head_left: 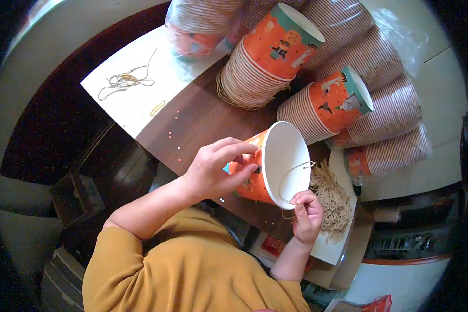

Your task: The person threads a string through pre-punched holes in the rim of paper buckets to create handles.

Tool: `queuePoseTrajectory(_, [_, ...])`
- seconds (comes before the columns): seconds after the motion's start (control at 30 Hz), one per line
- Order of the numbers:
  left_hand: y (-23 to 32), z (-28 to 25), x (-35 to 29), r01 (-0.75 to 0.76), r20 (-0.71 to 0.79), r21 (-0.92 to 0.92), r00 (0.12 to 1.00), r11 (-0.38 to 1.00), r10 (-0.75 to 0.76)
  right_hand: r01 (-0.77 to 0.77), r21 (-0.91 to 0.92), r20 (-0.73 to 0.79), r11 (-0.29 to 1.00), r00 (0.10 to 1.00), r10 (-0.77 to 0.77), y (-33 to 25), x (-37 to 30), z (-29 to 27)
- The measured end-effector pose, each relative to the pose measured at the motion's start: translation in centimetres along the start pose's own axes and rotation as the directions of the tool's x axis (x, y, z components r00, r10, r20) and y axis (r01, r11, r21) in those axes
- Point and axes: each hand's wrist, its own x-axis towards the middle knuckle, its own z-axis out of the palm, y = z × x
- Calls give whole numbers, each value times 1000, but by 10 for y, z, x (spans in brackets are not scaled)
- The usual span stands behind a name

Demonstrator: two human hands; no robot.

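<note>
An orange paper bucket (288,161) with a white inside is tilted over the table, its mouth turned to the right. My left hand (216,169) holds it by the printed outer wall, thumb and fingers pressed on the side. A thin beige cord (282,183) loops inside the bucket, and one end comes out at the far right rim. At the near rim my right hand (308,216) pinches the cord between thumb and fingers. Just right of the bucket lies a heap of similar beige cords (330,200).
Two stacks of nested printed buckets (270,57) (327,104) lean at the back. Several plastic-wrapped stacks (385,112) stand behind and to the right. A white sheet (135,109) at left carries a loose tangle of cord (125,82) and a yellow band (157,108). Small dots (179,148) speckle the brown table (192,119).
</note>
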Motion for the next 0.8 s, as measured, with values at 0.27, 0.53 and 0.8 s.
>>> queuePoseTrajectory(0.27, [-7,-6,2,-62,25,151,998,987,59,30,-81,37,996,999,-27,-1,-2,-3])
queuePoseTrajectory(0.53, [-1,-15,-1,-32,8,48,999,998,31,2,-21,10,1000,1000,-2,-1,-3,-5])
queuePoseTrajectory(0.8, [6,-28,-2,-93,230,92,971,991,70,28,-573,49,819,999,-1,-71,16,-3])
